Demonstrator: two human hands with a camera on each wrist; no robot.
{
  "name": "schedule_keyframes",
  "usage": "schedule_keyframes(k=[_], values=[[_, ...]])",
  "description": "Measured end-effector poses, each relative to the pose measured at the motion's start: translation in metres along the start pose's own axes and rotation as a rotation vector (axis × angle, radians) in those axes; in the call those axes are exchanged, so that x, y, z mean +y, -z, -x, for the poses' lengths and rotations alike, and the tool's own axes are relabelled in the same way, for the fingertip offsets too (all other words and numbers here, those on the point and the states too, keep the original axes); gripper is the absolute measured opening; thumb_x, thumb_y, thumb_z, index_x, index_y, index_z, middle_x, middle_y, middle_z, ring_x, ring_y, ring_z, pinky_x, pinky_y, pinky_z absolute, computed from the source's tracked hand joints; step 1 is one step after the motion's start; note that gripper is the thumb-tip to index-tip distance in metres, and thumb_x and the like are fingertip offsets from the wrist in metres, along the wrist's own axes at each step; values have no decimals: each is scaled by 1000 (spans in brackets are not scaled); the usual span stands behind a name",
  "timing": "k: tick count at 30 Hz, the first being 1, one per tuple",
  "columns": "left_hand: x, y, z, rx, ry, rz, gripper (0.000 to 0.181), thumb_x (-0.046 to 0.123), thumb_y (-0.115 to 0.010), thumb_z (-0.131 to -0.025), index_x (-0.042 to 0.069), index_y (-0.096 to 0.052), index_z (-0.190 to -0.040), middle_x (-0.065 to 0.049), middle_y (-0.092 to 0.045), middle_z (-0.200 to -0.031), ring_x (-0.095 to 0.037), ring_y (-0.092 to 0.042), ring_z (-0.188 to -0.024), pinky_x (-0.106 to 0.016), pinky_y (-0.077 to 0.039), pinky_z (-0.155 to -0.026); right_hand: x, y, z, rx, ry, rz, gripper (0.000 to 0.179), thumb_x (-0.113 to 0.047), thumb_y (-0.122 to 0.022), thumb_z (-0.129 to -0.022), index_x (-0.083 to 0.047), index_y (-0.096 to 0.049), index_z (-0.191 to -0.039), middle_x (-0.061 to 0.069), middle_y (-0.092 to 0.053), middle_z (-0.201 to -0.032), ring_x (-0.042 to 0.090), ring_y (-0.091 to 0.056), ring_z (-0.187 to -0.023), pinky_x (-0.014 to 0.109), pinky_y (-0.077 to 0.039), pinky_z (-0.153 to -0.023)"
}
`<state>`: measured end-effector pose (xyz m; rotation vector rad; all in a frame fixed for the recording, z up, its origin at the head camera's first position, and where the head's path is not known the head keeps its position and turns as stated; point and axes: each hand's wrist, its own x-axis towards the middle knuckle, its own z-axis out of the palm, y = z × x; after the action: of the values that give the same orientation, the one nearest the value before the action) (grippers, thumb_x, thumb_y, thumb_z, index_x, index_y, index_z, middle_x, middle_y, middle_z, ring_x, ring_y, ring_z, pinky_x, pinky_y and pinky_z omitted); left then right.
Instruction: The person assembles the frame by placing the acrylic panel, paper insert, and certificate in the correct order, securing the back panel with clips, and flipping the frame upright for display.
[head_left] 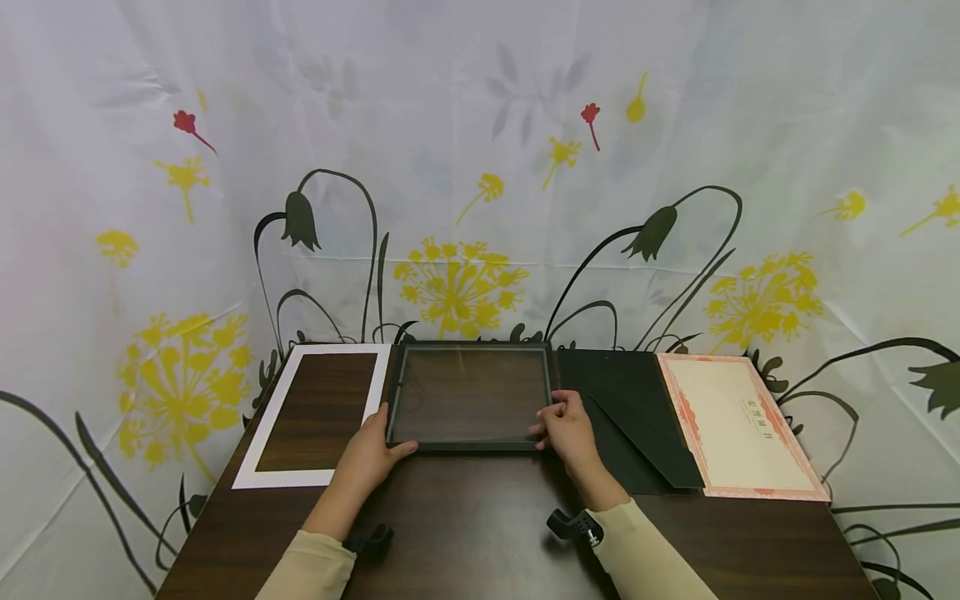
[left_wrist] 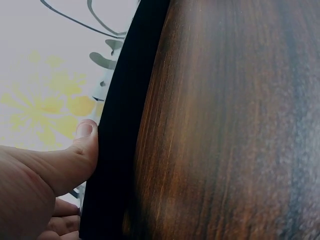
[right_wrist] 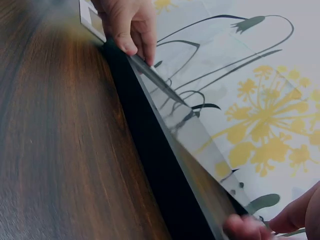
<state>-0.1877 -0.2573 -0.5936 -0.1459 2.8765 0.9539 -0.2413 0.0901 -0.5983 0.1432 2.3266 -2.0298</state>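
A black picture frame point(head_left: 468, 447) with a see-through pane point(head_left: 471, 392) lies flat at the middle of the table's far side. My left hand point(head_left: 367, 454) grips its near left corner, the thumb point(left_wrist: 86, 142) pressed along the front edge and the other fingers at the left side. At the near right corner, my right hand point(head_left: 572, 433) holds the frame with bent fingers; the tips reach over the rim onto the pane's side. One right fingertip point(right_wrist: 245, 227) is blurred in the right wrist view. Wall patterns show on the pane there.
To the left lies a white mat border point(head_left: 281, 479) with a rectangular opening. On the right are a black backing board point(head_left: 615, 375) with a slanted flap and a cream certificate point(head_left: 738, 425) with a red-orange border. A flower-printed curtain point(head_left: 450, 125) stands behind the dark wooden table point(head_left: 465, 533).
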Motion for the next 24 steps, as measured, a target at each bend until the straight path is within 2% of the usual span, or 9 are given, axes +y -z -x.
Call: schedule_keyframes(k=[4, 8, 17, 24], values=[[0, 0, 0, -1, -2, 0, 104, 37, -82, -100, -11, -19, -169, -39, -33, -169, -55, -38, -156, -68, -37, -124, -5, 7, 0, 59, 73, 243, 40, -10, -66, -103, 0, -63, -141, 17, -72, -107, 19, -64, -75, 31, -50, -61], [0, 0, 0, 4, -5, 0, 104, 36, -82, -100, -11, -20, -169, -38, -33, -170, -55, -37, -156, -67, -37, -125, -6, 10, 1, 78, 137, 450, 38, -12, -74, -100, 0, -70, -136, 11, -64, -104, 21, -57, -86, 33, -45, -75], [1, 0, -1, 8, -8, -7, 104, 37, -82, -99, -12, -21, -168, -38, -34, -169, -55, -38, -156, -67, -37, -125, -6, 8, 5, 55, 196, 707, 47, -12, -81, -96, 2, -67, -139, 11, -62, -104, 21, -60, -84, 40, -52, -77], [2, 1, 0, 10, -2, 1, 105, 38, -82, -99, -12, -21, -168, -38, -34, -169, -55, -39, -155, -68, -37, -124, -6, 8, 9, 30, 216, 743, 57, -12, -80, -98, 2, -60, -150, 13, -58, -111, 19, -55, -80, 36, -49, -71]])
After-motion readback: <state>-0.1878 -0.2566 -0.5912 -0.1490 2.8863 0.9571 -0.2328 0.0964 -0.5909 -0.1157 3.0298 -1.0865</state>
